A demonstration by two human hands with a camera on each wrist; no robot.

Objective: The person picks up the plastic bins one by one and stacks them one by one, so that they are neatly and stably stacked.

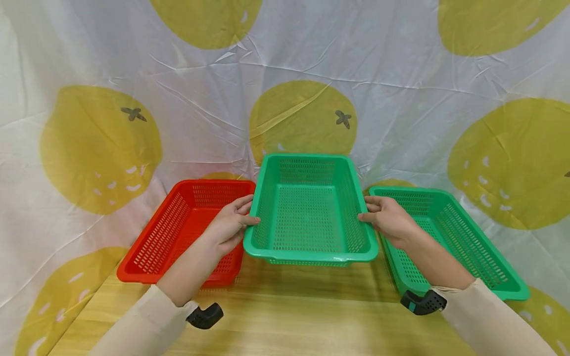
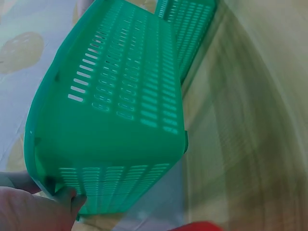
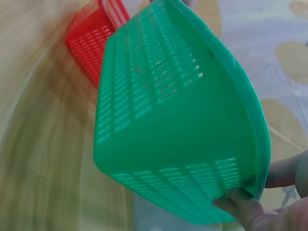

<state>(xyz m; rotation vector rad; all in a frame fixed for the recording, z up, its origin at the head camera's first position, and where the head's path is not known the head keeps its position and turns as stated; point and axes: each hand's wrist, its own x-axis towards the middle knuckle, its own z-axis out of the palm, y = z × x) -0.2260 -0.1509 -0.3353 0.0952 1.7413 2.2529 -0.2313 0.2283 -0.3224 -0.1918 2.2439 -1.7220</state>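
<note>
Two bare hands share one green rectangular plastic basket with slotted walls (image 1: 307, 217), held up over the pale wood-grained table (image 1: 311, 321) between a red slotted plastic basket (image 1: 162, 232) on the left and a second green slotted plastic basket (image 1: 467, 237) on the right. Each grip is closed around a side rim: left hand (image 1: 229, 223) and right hand (image 1: 394, 221) pinch it, thumb inside, fingers outside. A tip or slip seems the likeliest fault, should one pinch loosen. In the head view the raised rim overlaps the red basket's edge, so lowering could snag there; I cannot tell whether they touch. Most room lies toward the person; behind hangs white cloth printed with yellow fruit (image 1: 200, 123).
</note>
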